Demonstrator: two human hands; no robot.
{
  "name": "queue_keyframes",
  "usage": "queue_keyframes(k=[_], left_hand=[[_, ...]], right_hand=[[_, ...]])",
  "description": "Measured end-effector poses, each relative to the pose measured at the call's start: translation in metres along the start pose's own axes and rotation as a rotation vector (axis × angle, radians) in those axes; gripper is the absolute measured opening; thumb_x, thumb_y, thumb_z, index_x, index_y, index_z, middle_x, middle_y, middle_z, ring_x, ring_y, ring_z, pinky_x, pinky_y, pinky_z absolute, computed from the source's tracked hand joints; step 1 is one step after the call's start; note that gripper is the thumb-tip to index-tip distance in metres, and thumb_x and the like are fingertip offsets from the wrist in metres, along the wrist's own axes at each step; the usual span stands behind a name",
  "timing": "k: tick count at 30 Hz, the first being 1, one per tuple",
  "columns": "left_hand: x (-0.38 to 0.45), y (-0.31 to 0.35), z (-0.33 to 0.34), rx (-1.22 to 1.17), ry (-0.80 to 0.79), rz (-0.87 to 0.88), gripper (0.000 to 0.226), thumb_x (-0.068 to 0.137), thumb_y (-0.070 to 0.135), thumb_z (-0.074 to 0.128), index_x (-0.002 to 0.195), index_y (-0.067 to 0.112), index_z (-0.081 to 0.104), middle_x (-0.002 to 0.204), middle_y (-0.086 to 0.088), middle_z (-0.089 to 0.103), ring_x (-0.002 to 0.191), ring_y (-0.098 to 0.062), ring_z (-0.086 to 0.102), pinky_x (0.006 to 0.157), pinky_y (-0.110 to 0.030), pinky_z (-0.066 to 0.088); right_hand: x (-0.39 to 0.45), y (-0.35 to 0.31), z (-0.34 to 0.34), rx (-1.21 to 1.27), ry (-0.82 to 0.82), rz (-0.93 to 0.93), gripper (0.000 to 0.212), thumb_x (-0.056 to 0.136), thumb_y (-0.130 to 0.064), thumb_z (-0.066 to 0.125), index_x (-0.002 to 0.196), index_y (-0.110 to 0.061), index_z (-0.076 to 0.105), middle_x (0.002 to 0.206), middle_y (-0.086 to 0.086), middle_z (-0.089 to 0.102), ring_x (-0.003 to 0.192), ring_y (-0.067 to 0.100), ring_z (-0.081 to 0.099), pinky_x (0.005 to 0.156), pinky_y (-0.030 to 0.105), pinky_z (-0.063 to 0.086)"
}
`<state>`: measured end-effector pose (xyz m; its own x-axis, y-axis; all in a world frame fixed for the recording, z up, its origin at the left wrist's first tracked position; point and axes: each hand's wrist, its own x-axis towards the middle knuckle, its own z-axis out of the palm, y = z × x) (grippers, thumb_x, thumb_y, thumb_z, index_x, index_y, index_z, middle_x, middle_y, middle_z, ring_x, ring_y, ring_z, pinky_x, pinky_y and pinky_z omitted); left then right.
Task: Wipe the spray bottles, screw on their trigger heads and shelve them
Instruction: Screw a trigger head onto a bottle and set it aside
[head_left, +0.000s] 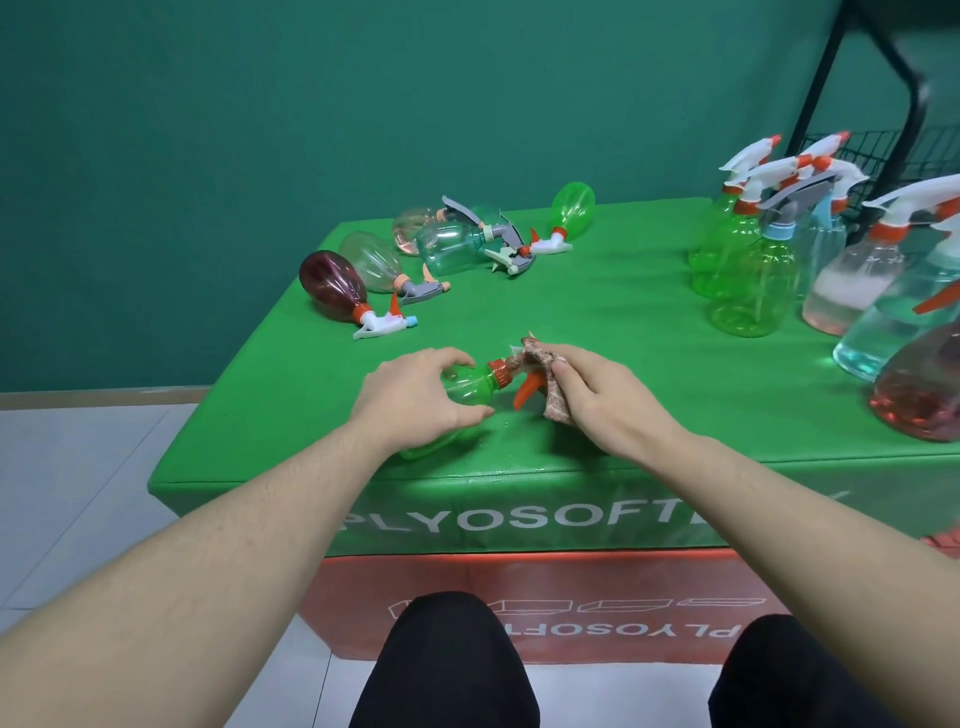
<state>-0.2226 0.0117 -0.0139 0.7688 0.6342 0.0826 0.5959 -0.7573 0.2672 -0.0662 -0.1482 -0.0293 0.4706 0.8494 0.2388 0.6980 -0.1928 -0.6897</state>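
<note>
A green spray bottle (475, 388) lies on its side near the front of the green table (597, 312), its orange collar pointing right. My left hand (415, 397) grips its body from above. My right hand (597, 387) holds a brown patterned cloth (540, 364) wrapped over the bottle's trigger head; only the orange trigger lever (524, 394) shows below the cloth.
Several bottles lie on their sides at the back left, among them a dark red bottle (332, 283) and a pale green bottle (452, 244). Several upright bottles with trigger heads stand at the right (753, 280). A black wire shelf (883, 150) stands behind them.
</note>
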Motion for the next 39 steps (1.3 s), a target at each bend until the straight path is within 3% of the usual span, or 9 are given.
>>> queue_keyframes(k=[5, 10, 13, 19, 23, 26, 30, 35, 39], left_hand=[[0.005, -0.005, -0.005, -0.094, -0.009, -0.088, 0.073, 0.081, 0.07, 0.071, 0.143, 0.037, 0.05, 0.148, 0.003, 0.057, 0.072, -0.011, 0.057, 0.068, -0.026, 0.046], [0.004, -0.014, -0.012, -0.241, -0.082, -0.073, 0.093, 0.073, 0.065, 0.08, 0.149, 0.027, 0.043, 0.158, -0.002, 0.039, 0.135, -0.021, 0.05, 0.112, -0.041, 0.043], [0.005, -0.015, -0.016, -0.219, -0.162, -0.063, 0.097, 0.073, 0.05, 0.088, 0.152, 0.026, 0.038, 0.159, -0.004, 0.029, 0.144, -0.024, 0.037, 0.12, -0.045, 0.034], [0.003, -0.015, -0.016, -0.333, -0.08, -0.101, 0.09, 0.079, 0.042, 0.086, 0.154, 0.022, 0.039, 0.155, -0.006, 0.038, 0.11, -0.015, 0.058, 0.092, -0.027, 0.051], [-0.001, -0.008, -0.015, -0.589, 0.018, -0.127, 0.078, 0.085, 0.039, 0.082, 0.152, 0.028, 0.043, 0.157, -0.003, 0.042, 0.136, -0.023, 0.047, 0.109, -0.037, 0.041], [-0.002, 0.004, -0.007, -0.746, 0.048, -0.101, 0.068, 0.093, 0.039, 0.073, 0.153, 0.031, 0.041, 0.155, 0.003, 0.042, 0.128, -0.008, 0.044, 0.109, -0.035, 0.037], [0.001, 0.014, 0.01, -0.968, -0.007, -0.163, 0.051, 0.101, 0.037, 0.063, 0.146, 0.041, 0.041, 0.132, 0.012, 0.053, 0.095, 0.0, 0.062, 0.072, -0.015, 0.053], [0.001, 0.015, 0.03, -1.115, -0.03, -0.255, 0.035, 0.097, 0.042, 0.066, 0.127, 0.052, 0.05, 0.146, 0.0, 0.056, 0.1, -0.024, 0.075, 0.099, -0.051, 0.057], [0.003, 0.012, 0.038, -1.216, -0.032, -0.284, 0.035, 0.101, 0.03, 0.063, 0.127, 0.049, 0.05, 0.139, -0.007, 0.062, 0.091, -0.025, 0.077, 0.097, -0.053, 0.057]], right_hand=[[0.0, 0.001, 0.002, 0.184, 0.121, 0.166, 0.041, 0.11, -0.029, 0.033, 0.147, -0.03, 0.05, 0.135, -0.011, 0.056, 0.12, 0.003, 0.046, 0.091, 0.011, 0.029], [0.003, 0.001, 0.012, 0.243, 0.144, 0.296, 0.042, 0.11, -0.031, 0.031, 0.148, -0.027, 0.048, 0.15, 0.001, 0.052, 0.136, 0.016, 0.045, 0.097, 0.017, 0.029], [0.006, 0.0, 0.015, 0.255, 0.134, 0.335, 0.042, 0.111, -0.032, 0.029, 0.146, -0.024, 0.051, 0.145, 0.005, 0.055, 0.13, 0.018, 0.048, 0.091, 0.018, 0.029], [0.012, -0.007, 0.01, 0.299, 0.149, 0.384, 0.043, 0.111, -0.03, 0.028, 0.146, -0.017, 0.05, 0.15, 0.006, 0.051, 0.136, 0.02, 0.044, 0.09, 0.019, 0.025], [0.017, -0.011, 0.009, 0.314, 0.163, 0.4, 0.043, 0.111, -0.029, 0.027, 0.144, -0.015, 0.05, 0.148, 0.008, 0.051, 0.133, 0.019, 0.045, 0.09, 0.02, 0.025], [0.021, -0.016, 0.009, 0.333, 0.177, 0.381, 0.042, 0.111, -0.03, 0.027, 0.144, -0.018, 0.05, 0.147, 0.005, 0.052, 0.123, 0.015, 0.046, 0.089, 0.019, 0.026], [0.029, -0.026, 0.012, 0.357, 0.204, 0.346, 0.042, 0.111, -0.031, 0.027, 0.145, -0.02, 0.05, 0.141, 0.002, 0.055, 0.11, 0.008, 0.042, 0.09, 0.02, 0.028], [0.043, -0.035, 0.019, 0.395, 0.258, 0.316, 0.042, 0.111, -0.03, 0.028, 0.145, -0.023, 0.05, 0.123, -0.001, 0.059, 0.106, 0.009, 0.045, 0.083, 0.02, 0.03], [0.057, -0.04, 0.029, 0.403, 0.253, 0.3, 0.043, 0.11, -0.03, 0.029, 0.147, -0.022, 0.049, 0.146, 0.0, 0.054, 0.131, 0.016, 0.047, 0.104, 0.025, 0.034]])
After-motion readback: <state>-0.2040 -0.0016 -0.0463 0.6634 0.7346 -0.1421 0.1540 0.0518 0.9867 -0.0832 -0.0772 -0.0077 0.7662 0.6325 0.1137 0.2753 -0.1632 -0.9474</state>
